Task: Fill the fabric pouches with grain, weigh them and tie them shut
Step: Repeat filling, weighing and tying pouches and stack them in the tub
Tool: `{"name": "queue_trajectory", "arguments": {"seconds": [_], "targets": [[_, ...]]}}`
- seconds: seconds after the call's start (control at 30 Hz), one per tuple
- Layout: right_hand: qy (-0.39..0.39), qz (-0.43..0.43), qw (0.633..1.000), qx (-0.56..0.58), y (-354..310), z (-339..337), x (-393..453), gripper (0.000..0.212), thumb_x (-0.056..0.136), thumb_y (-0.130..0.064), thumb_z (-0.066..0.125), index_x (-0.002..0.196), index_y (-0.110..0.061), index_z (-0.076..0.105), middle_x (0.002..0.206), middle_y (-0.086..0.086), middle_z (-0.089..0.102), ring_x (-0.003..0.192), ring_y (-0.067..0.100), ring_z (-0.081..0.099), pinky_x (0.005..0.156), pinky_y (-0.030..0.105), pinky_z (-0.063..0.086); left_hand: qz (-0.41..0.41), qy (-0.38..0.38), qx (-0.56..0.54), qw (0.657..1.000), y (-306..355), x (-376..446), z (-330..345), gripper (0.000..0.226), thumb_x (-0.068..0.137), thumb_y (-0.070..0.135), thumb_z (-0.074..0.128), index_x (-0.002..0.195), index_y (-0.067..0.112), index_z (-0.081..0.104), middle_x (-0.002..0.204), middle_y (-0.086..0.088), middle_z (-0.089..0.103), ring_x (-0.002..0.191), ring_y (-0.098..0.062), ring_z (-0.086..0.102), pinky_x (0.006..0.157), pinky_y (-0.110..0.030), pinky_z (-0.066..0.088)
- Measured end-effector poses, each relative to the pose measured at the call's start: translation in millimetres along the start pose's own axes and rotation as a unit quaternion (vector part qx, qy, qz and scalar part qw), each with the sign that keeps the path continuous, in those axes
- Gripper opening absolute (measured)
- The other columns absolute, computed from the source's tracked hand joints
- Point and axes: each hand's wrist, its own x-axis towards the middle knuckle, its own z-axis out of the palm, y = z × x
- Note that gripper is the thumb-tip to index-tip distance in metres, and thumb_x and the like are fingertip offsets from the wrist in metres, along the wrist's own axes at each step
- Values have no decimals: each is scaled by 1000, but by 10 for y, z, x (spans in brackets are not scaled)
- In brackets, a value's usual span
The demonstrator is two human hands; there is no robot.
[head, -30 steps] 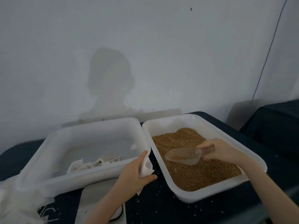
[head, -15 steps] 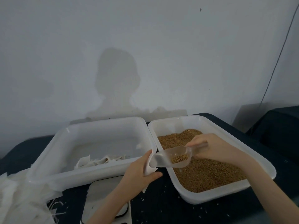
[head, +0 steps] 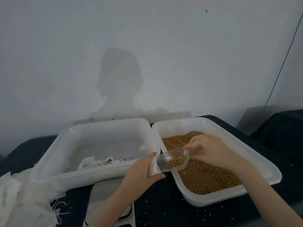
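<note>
My left hand grips a small white fabric pouch between the two trays, its mouth facing right. My right hand holds the handle of a clear plastic scoop with a little brown grain in it. The scoop's tip touches the pouch's mouth. The right white tray holds a bed of brown grain. The left white tray holds several flat white pouches. A white scale lies under my left forearm.
A heap of white fabric pouches with strings lies at the front left. Loose grains are scattered on the dark tablecloth. A pale wall stands right behind the trays, and a dark covered object sits at the far right.
My right hand lifted the scoop with grain out of the right tray and moved it left until its tip met the pouch held in my left hand.
</note>
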Motion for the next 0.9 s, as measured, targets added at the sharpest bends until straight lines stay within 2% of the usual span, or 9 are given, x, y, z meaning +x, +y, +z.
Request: {"name": "queue_trajectory", "arguments": {"seconds": [0.2, 0.3, 0.43, 0.5, 0.53, 0.63, 0.73, 0.8, 0.9], "targets": [[13, -20, 999, -44, -137, 6, 45, 30, 86, -35, 67, 110, -53, 63, 105, -26, 61, 100, -2, 50, 96, 26, 32, 5, 3, 35, 999, 4, 0, -3, 82, 77, 63, 60, 145, 38, 21, 138, 14, 42, 106, 6, 31, 93, -16, 24], [33, -46, 995, -83, -220, -2, 87, 34, 87, -26, 67, 115, -45, 64, 109, -22, 62, 106, 2, 51, 108, 31, 26, 1, 18, 24, 1000, 35, -2, 6, 82, 79, 61, 61, 146, 35, 21, 137, 13, 43, 110, 3, 37, 95, -17, 27], [205, -116, 956, -177, -380, -9, 194, 48, 69, 8, 66, 96, -31, 75, 91, -9, 67, 98, 16, 62, 114, 43, 18, -18, 53, -56, 997, 118, 11, 18, 79, 81, 54, 63, 146, 33, 24, 133, 11, 49, 115, -6, 48, 98, -26, 40], [280, -167, 922, -209, -473, -30, 255, 42, 70, 5, 52, 88, -25, 76, 86, -3, 65, 98, 22, 63, 116, 46, 13, -25, 66, -93, 993, 152, 19, 21, 80, 81, 51, 65, 147, 32, 23, 132, 14, 49, 116, -4, 48, 98, -23, 38], [297, -187, 909, -224, -525, -48, 281, 39, 71, 5, 53, 86, -23, 75, 86, -1, 64, 100, 25, 62, 116, 48, 12, -29, 72, -108, 991, 164, 23, 21, 80, 81, 49, 65, 147, 33, 23, 130, 16, 48, 115, -1, 47, 95, -20, 36], [284, -207, 898, -267, -664, -102, 322, 36, 61, 6, 76, 84, -22, 75, 89, 3, 64, 105, 26, 62, 115, 52, 15, -45, 76, -143, 986, 182, 19, 7, 77, 81, 42, 69, 145, 32, 28, 112, 29, 52, 100, 10, 49, 85, -10, 35], [249, -210, 896, -303, -768, -155, 331, 36, 60, 5, 77, 82, -23, 75, 88, 1, 64, 107, 25, 62, 113, 53, 14, -34, 73, -148, 986, 168, -6, 5, 64, 84, 33, 69, 139, 25, 38, 83, 30, 54, 78, 9, 53, 72, -6, 39], [242, -210, 889, -329, -825, -189, 332, 34, 64, 4, 73, 83, -24, 74, 89, 0, 64, 108, 23, 61, 114, 52, 11, -36, 70, -149, 986, 187, -16, -18, 67, 84, 38, 67, 142, 26, 34, 90, 25, 56, 85, 6, 54, 76, -10, 39], [223, -195, 878, -376, -912, -215, 333, 34, 73, 3, 62, 87, -27, 73, 93, -3, 61, 111, 19, 57, 116, 50, 4, -44, 60, -138, 988, 185, -22, -54, 77, 85, 44, 64, 149, 24, 25, 127, 7, 55, 117, -6, 49, 96, -19, 37]]}}
